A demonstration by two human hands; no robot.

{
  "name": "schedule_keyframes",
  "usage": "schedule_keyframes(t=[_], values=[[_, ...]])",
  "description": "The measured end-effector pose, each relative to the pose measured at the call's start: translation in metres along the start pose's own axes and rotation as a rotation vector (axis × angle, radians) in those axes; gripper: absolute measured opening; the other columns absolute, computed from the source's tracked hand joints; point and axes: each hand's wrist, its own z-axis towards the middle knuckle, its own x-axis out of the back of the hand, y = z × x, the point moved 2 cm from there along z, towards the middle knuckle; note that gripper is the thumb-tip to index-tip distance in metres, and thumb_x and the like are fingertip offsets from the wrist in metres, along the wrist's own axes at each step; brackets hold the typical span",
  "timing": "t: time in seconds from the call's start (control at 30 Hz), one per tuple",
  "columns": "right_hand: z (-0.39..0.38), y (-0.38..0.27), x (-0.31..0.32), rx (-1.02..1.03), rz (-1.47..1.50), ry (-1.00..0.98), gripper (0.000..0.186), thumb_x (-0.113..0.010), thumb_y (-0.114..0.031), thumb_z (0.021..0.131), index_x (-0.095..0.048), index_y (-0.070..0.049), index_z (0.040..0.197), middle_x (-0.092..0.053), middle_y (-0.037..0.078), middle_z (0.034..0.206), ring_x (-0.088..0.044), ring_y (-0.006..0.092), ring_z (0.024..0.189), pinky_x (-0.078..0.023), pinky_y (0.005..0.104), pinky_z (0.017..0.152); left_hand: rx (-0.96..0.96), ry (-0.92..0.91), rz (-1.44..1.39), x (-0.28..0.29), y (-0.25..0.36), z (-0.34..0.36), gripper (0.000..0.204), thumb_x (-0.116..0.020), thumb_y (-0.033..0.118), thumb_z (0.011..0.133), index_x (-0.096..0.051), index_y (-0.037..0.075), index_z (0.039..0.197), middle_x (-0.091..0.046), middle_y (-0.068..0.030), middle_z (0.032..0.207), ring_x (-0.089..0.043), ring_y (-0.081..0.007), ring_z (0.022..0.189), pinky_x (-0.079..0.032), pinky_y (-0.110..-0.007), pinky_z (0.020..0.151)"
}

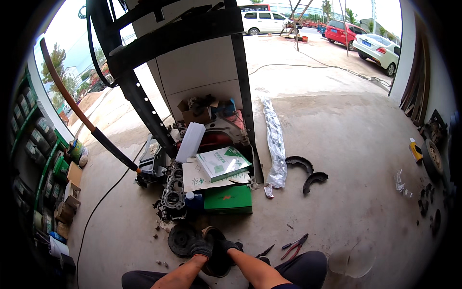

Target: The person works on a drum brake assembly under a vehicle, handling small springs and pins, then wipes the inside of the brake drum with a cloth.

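Note:
My left hand (200, 247), in a dark glove, is closed at the rim of a dark, hollow round part (217, 266) on the floor between my knees. Into the same part reaches my gloved right hand (228, 245); its fingers blend into the dark part and are hidden. A brownish curved edge (211, 231) shows just beyond the hands. Left of them lies a dark round disc-shaped part (181, 238). Pliers with red handles (295, 247) rest by my right knee, and a dark pointed tool (265, 251) lies nearer my right hand.
Ahead stand a green box (228, 199), a white-and-green box (223, 163), a blue bottle (194, 200) and a metal engine part (173, 192), below a black lift post (245, 91). Two curved brake shoes (315, 182) lie right of a clear plastic wrap (275, 144). Shelves (41, 159) line the left.

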Motion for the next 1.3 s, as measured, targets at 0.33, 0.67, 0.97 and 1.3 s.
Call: schedule_keyframes(t=[0.33,0.67,0.97,1.3], values=[[0.03,0.077,-0.048,-0.232,1.064,-0.461,0.055,-0.056,-0.046,0.095,-0.06,-0.007,0.134,-0.066,0.013,0.127,-0.063,0.0245,0.114,-0.051,0.0347,0.094,0.219,0.373,0.89,-0.102,-0.02,0.029,0.034,-0.053,0.024,0.092,-0.072,0.001,0.107,-0.071,-0.0197,0.098,-0.07,-0.0371,0.083,-0.054,-0.058,0.065],[0.038,0.021,-0.049,0.46,0.162,-0.122,0.052,-0.052,-0.038,0.103,-0.048,-0.008,0.145,-0.052,0.014,0.141,-0.046,0.0228,0.125,-0.034,0.0285,0.11,0.216,-0.021,-0.044,-0.015,-0.002,0.038,0.07,-0.039,0.066,0.095,-0.058,0.007,0.129,-0.06,-0.0262,0.128,-0.061,-0.0448,0.111,-0.049,-0.051,0.095],[0.006,-0.071,-0.022,0.097,0.342,0.187,0.037,-0.063,-0.028,0.089,-0.069,-0.004,0.116,-0.069,0.018,0.117,-0.064,0.0308,0.109,-0.049,0.0363,0.093,-0.109,-0.012,0.177,0.031,0.003,0.043,0.051,-0.049,0.044,0.094,-0.065,0.0,0.115,-0.067,-0.0271,0.112,-0.063,-0.0434,0.108,-0.05,-0.05,0.094],[0.04,-0.013,0.005,-0.124,-0.756,0.097,0.041,-0.057,-0.029,0.093,-0.057,-0.013,0.13,-0.055,0.018,0.137,-0.057,0.038,0.122,-0.05,0.0496,0.098,0.318,-0.157,-0.059,0.059,0.034,0.039,0.054,-0.043,0.048,0.097,-0.054,0.013,0.137,-0.057,-0.0282,0.131,-0.052,-0.0441,0.126,-0.04,-0.051,0.107]])
